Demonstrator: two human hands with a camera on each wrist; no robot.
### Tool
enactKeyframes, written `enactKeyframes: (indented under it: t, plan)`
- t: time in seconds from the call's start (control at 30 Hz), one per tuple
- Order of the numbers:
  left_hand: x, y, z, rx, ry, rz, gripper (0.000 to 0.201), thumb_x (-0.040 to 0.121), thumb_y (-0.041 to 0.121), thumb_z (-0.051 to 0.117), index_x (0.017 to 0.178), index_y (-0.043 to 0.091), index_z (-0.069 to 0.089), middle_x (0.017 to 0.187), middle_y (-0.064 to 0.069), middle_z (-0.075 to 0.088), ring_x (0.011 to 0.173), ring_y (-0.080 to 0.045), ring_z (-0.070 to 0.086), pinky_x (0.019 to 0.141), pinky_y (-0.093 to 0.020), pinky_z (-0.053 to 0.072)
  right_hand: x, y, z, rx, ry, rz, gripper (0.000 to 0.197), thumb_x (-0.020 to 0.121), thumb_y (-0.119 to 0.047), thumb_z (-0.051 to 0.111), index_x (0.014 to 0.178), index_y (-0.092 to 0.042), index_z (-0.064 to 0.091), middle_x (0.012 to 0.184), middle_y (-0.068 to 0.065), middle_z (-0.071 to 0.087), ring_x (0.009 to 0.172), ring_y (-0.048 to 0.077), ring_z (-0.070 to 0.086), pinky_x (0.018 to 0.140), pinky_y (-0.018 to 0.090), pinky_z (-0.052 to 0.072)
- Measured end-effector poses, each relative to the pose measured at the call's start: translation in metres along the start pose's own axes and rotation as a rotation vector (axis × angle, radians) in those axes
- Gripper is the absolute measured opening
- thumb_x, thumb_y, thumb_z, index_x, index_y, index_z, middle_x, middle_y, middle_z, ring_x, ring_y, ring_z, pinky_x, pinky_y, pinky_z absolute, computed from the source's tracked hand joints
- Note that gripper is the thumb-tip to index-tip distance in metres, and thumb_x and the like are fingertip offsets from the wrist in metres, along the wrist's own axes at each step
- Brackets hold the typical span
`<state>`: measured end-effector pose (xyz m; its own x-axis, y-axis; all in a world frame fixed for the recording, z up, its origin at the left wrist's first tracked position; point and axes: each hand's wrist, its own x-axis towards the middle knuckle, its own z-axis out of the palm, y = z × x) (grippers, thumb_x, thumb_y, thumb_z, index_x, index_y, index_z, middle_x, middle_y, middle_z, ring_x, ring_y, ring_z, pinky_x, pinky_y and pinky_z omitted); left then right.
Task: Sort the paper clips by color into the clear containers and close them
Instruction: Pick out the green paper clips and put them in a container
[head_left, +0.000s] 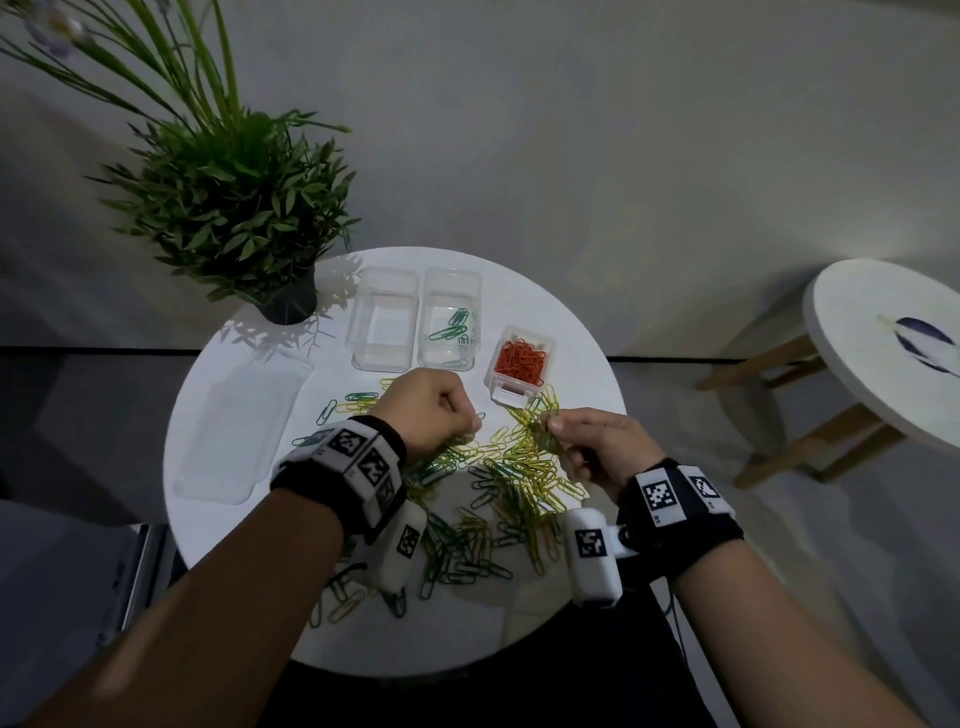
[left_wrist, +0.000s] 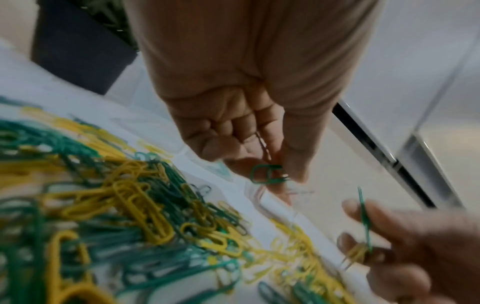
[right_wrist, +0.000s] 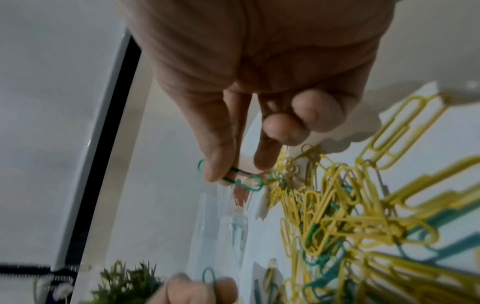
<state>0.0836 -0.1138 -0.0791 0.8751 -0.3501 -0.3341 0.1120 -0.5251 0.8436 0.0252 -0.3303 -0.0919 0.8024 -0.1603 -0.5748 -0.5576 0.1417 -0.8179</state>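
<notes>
Head view is showing the left hand (head_left: 431, 410) curling into a fist at the frame's centre, its grip pinching a green paper clip (left_wrist: 267, 173) that the left wrist view is catching between the fingertips. Right of it, the right hand (head_left: 597, 441) is pinching another green clip (right_wrist: 242, 179) between thumb and forefinger, with a few yellow clips dangling from the same grip, as the right wrist view is showing. Below both hands a mixed pile of green and yellow paper clips (head_left: 498, 499) is lying spread over the round white surface (head_left: 587, 374). Above the hands, three clear containers are standing open: an empty one (head_left: 384, 317), just beside it on the right one with several green clips (head_left: 451, 319), and further right a smaller one filled with red clips (head_left: 519, 364). A clear lid (head_left: 239, 426) is lying at the left of the surface. A potted plant (head_left: 234, 208) is standing at the upper left, and a white stool (head_left: 883, 353) is sitting at the right edge.
</notes>
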Motion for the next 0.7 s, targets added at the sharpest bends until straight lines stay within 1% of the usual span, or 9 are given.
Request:
enactKeyframes:
  t: [0.07,0.13,0.2,0.3,0.37,0.43,0.5,0.6,0.7]
  plan:
    - [-0.006,0.001,-0.001,-0.169,-0.007,-0.043,0.016,0.079,0.003,0.074,0.070,0.006,0.061,0.061,-0.001,0.069,0.048,-0.002,0.060,0.049,-0.015,0.046,0.000,0.000,-0.001,0.046,-0.035,0.037,0.013,0.081,-0.006,0.067,0.093,-0.004,0.071,0.075,0.010,0.060,0.046,0.010,0.037,0.042,0.016,0.027]
    - [-0.011,0.002,-0.001,-0.378,-0.023,-0.086,0.015,0.083,-0.005,0.068,0.076,0.002,0.057,0.064,-0.009,0.068,0.046,-0.006,0.061,0.042,-0.015,0.045,-0.002,0.001,0.001,0.075,-0.081,0.065,0.021,0.076,-0.011,0.070,0.096,-0.005,0.071,0.079,0.010,0.059,0.050,0.011,0.037,0.041,0.016,0.029]
    - [-0.015,-0.001,-0.001,-0.551,-0.036,-0.124,0.014,0.086,-0.008,0.063,0.084,0.002,0.053,0.074,-0.017,0.067,0.056,-0.017,0.066,0.045,-0.019,0.050,-0.004,0.001,0.004,0.082,-0.107,0.074,0.027,0.070,-0.016,0.072,0.095,-0.005,0.070,0.077,0.007,0.059,0.053,0.011,0.038,0.040,0.017,0.034]
    - [-0.022,-0.005,0.000,-0.607,-0.047,-0.165,0.015,0.090,-0.008,0.055,0.096,0.006,0.053,0.076,-0.015,0.065,0.056,-0.021,0.066,0.050,-0.026,0.056,-0.006,0.001,0.008,0.077,-0.111,0.064,0.006,0.084,-0.007,0.062,0.087,-0.006,0.067,0.071,0.005,0.062,0.052,0.010,0.048,0.042,0.017,0.044]
    - [-0.027,-0.007,0.003,-0.540,-0.024,-0.183,0.018,0.094,-0.006,0.044,0.095,0.009,0.053,0.071,-0.010,0.058,0.050,-0.018,0.057,0.048,-0.026,0.050,-0.007,0.001,0.008,0.057,-0.122,0.049,0.010,0.090,-0.002,0.053,0.086,-0.008,0.059,0.068,0.006,0.065,0.055,0.013,0.057,0.046,0.018,0.048]
    - [-0.032,-0.013,0.006,-0.423,-0.005,-0.189,0.027,0.093,-0.006,0.033,0.088,0.009,0.055,0.061,-0.006,0.046,0.045,-0.014,0.042,0.044,-0.024,0.035,-0.013,0.000,0.008,0.029,-0.156,0.035,0.017,0.091,0.006,0.048,0.091,-0.009,0.057,0.067,0.010,0.066,0.056,0.018,0.062,0.047,0.020,0.050]
    - [-0.040,-0.021,0.009,-0.280,-0.003,-0.165,0.029,0.090,0.000,0.033,0.081,0.008,0.059,0.053,-0.006,0.036,0.049,-0.015,0.037,0.045,-0.031,0.031,-0.019,0.002,0.011,-0.042,-0.199,0.028,0.025,0.089,0.013,0.044,0.095,-0.008,0.057,0.071,0.016,0.066,0.051,0.021,0.062,0.046,0.022,0.050]
    - [-0.056,-0.026,0.015,0.000,-0.007,-0.054,0.025,0.085,0.024,0.044,0.077,0.015,0.065,0.060,0.008,0.055,0.069,-0.016,0.053,0.064,-0.029,0.043,-0.025,0.007,0.020,-0.235,-0.161,-0.050,0.033,0.079,0.021,0.032,0.080,-0.008,0.049,0.063,0.019,0.056,0.037,0.020,0.044,0.038,0.021,0.035]
    - [-0.067,-0.025,0.019,0.366,-0.034,-0.009,0.014,0.085,0.024,0.056,0.079,0.020,0.068,0.072,0.011,0.062,0.077,-0.014,0.058,0.065,-0.024,0.043,-0.028,0.019,0.021,-0.466,-0.146,-0.148,0.032,0.081,0.018,0.033,0.072,-0.009,0.047,0.056,0.012,0.045,0.045,0.019,0.039,0.044,0.027,0.031]
